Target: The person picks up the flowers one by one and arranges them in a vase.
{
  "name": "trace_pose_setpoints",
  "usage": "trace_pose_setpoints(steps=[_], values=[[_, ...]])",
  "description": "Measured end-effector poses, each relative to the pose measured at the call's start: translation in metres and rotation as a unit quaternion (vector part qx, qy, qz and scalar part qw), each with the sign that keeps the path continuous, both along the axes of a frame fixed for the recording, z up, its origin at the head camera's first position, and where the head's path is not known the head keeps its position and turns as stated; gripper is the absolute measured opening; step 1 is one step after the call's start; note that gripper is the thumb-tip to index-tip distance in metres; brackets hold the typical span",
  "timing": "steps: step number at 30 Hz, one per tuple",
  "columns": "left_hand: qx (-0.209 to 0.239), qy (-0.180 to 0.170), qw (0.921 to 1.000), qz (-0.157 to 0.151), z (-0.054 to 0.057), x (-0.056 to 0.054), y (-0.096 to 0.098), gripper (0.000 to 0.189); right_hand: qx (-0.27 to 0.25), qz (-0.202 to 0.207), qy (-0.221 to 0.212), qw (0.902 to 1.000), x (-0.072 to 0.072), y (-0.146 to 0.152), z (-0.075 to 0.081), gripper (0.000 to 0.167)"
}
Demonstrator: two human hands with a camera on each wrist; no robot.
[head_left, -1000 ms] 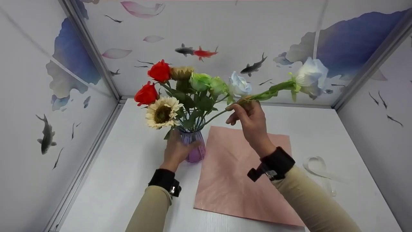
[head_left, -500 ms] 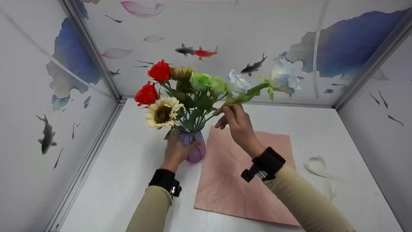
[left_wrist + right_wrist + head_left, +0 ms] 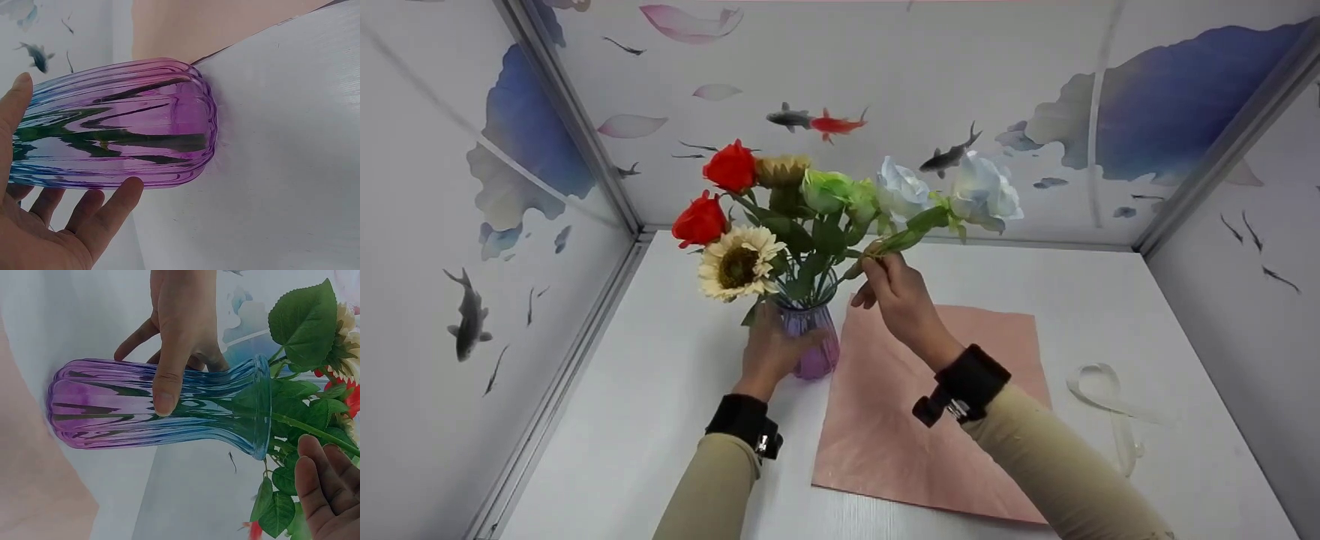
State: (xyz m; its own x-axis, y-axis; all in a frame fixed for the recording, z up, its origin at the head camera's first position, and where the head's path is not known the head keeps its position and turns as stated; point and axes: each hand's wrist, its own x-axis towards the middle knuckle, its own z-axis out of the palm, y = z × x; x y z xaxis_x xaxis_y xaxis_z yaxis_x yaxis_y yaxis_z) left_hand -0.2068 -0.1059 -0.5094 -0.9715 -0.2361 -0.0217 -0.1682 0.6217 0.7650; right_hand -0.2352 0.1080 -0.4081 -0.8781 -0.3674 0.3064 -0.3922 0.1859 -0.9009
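A ribbed glass vase, purple at its base and blue toward the rim, stands upright on the white table. My left hand grips its side, the thumb lying across the glass in the right wrist view. Right of the vase mouth, my right hand pinches the leafy stem of a pale blue-white rose, whose bloom leans right. That green stem runs into the vase mouth. Also in the vase are red roses, a cream sunflower, green roses and another pale blue rose.
A pink paper sheet lies flat on the table, right of the vase and under the right forearm. Farther right lies a looped white ribbon. Walls printed with fish and petals enclose the table at the back and sides.
My right hand has moved left and slightly down toward the vase, and the pinched rose's bloom has shifted left with it. The left hand and vase have stayed in place.
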Motion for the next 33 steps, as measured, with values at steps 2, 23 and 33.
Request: trace_pose_setpoints(steps=[2, 23, 33], values=[[0.001, 0.002, 1.0000, 0.000, -0.001, 0.000, 0.000, 0.116, 0.011, 0.003, -0.002, 0.9999, 0.000, -0.003, -0.002, 0.025], [0.005, 0.013, 0.9999, -0.007, -0.001, 0.002, -0.001, 0.115, 0.078, 0.069, -0.038, 0.9938, 0.000, -0.019, -0.026, 0.036], [-0.007, 0.011, 0.9999, -0.009, -0.002, 0.001, -0.001, 0.112, 0.040, 0.102, -0.033, 0.9934, 0.004, -0.014, -0.039, 0.034]])
